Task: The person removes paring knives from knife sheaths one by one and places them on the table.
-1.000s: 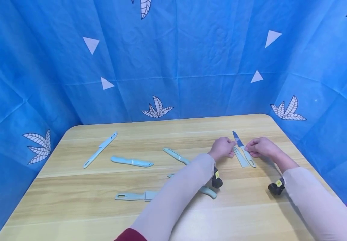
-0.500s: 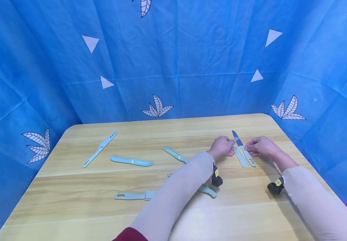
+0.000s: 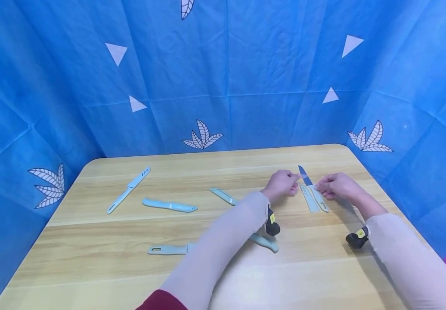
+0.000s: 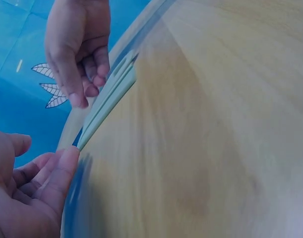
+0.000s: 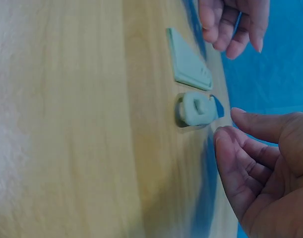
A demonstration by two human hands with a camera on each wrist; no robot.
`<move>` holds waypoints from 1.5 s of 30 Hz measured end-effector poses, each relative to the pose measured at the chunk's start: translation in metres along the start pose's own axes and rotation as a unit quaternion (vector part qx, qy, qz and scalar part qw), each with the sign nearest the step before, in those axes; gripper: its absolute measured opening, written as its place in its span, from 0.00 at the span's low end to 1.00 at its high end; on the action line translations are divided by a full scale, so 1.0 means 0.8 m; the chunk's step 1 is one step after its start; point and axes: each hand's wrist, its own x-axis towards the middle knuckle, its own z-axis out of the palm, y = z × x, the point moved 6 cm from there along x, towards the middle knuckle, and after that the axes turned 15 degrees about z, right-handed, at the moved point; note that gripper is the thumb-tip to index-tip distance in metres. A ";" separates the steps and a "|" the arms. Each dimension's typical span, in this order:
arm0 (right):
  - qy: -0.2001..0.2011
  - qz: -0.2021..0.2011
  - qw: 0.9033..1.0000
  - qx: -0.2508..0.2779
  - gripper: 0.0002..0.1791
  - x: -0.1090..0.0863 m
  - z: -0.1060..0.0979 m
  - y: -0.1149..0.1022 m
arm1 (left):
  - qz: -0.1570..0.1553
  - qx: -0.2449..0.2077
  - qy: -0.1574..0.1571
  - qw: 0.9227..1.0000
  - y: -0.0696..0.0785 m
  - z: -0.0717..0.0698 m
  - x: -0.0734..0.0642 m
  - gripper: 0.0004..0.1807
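Pale-green-handled knife, far right, blade bare, beside pale-green slotted sheath; L hand now slightly farther left; it & R hand loosely bent, holding nil.

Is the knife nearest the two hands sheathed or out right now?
Out: in the head view its dark blade is bare, and a pale sheath lies beside the handle.

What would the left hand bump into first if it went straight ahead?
Probably the knife blade, just in front of the left hand. How high the hand sits is unclear, so it might pass over.
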 end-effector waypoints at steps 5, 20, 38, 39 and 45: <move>-0.006 -0.006 1.000 0.010 0.16 -0.005 -0.007 -0.007 | 0.029 0.004 -0.025 0.999 0.001 -0.019 0.010 0.19; 0.064 -0.052 0.994 -0.068 0.21 -0.023 -0.006 -0.030 | 0.087 0.074 -0.110 0.987 0.010 -0.088 0.011 0.25; 0.097 -0.093 0.990 -0.051 0.34 -0.042 0.017 -0.058 | 0.170 0.135 -0.139 0.966 0.032 -0.142 -0.019 0.22; 0.097 -0.094 0.990 -0.050 0.34 -0.043 0.018 -0.060 | 0.176 0.143 -0.137 0.964 0.034 -0.145 -0.022 0.22; 0.091 -0.114 0.988 -0.044 0.34 -0.051 0.029 -0.070 | 0.195 0.180 -0.140 0.954 0.040 -0.163 -0.033 0.22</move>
